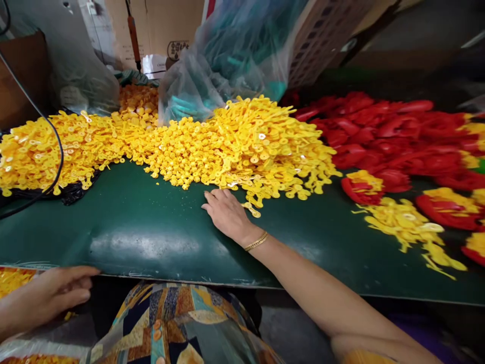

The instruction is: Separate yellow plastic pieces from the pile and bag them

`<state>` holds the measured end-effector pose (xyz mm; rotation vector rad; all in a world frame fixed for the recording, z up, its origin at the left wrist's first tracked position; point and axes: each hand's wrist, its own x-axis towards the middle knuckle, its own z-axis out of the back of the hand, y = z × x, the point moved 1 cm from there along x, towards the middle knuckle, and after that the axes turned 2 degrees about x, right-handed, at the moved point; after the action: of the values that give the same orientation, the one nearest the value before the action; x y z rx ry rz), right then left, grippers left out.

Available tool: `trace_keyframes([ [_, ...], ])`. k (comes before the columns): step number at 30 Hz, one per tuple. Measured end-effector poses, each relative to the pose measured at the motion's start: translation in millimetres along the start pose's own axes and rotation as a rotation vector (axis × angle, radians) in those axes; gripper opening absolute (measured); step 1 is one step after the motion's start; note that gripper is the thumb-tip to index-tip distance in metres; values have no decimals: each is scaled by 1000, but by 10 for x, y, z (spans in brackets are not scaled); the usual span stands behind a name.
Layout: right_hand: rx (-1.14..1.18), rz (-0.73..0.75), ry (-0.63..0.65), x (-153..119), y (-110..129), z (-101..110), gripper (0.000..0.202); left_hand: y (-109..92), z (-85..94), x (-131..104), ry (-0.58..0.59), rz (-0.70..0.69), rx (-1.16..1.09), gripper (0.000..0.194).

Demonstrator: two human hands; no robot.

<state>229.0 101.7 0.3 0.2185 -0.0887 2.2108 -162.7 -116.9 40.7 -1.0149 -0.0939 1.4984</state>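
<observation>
Small yellow plastic parts (182, 151) lie heaped along the back of the green table (144, 242). My right hand (227, 215), with a gold bracelet at the wrist, rests on the tabletop at the front of the heap, its fingers spread a little and nothing visible in them. Just right of its fingers lies a loose yellow piece (252, 210). At the table's front edge on the left is my left hand (60, 290), index finger stretched along the edge, the others loosely curled; I see nothing in it.
Red parts (394, 131) are piled at the right, with more yellow pieces (405, 220) before them. A black cable (60, 146) hangs at the left. Plastic bags (227, 60) and a cardboard box (151, 25) stand behind. Below the left edge are more yellow parts (15, 280).
</observation>
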Motion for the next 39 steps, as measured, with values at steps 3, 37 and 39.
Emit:
trace_keyframes([
  [3,61,132,36,-323,114,67,24,-394,-13,402,97,-61,-31,46],
  [37,787,-266,96,-363,-36,284,23,-693,-327,1289,-294,-212,-533,39],
  [39,971,-286,164,-267,149,308,26,-936,-351,1385,-226,-280,-564,37],
])
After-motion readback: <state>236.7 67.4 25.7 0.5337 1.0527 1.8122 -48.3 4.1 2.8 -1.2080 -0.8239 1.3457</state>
